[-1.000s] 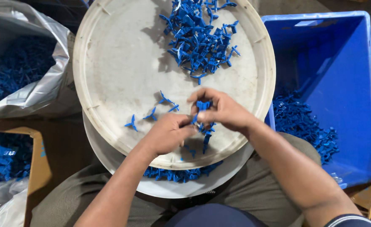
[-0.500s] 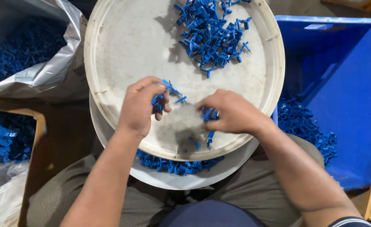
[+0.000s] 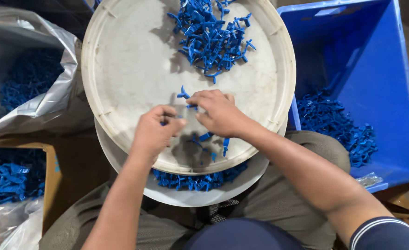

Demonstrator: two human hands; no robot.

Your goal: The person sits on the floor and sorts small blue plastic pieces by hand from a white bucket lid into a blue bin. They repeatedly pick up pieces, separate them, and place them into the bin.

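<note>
A round white lid (image 3: 130, 69) rests on my lap over a second white lid (image 3: 186, 196). A heap of small blue plastic parts (image 3: 211, 39) lies at its far side. My left hand (image 3: 154, 132) and my right hand (image 3: 216, 112) meet at the near middle of the top lid, fingers pinched on small blue parts. One loose blue part (image 3: 184, 93) lies just beyond my right fingers. A few more blue parts (image 3: 216, 141) lie under my right wrist. Other blue parts (image 3: 195, 179) sit on the lower lid's rim.
A blue crate (image 3: 352, 55) at the right holds more blue parts (image 3: 336, 125). A silver bag (image 3: 42, 97) at the left and a cardboard box (image 3: 10, 180) at the lower left also hold blue parts.
My left hand has drawn back from the left toward the middle and now meets my right hand. My right hand has shifted slightly up the lid.
</note>
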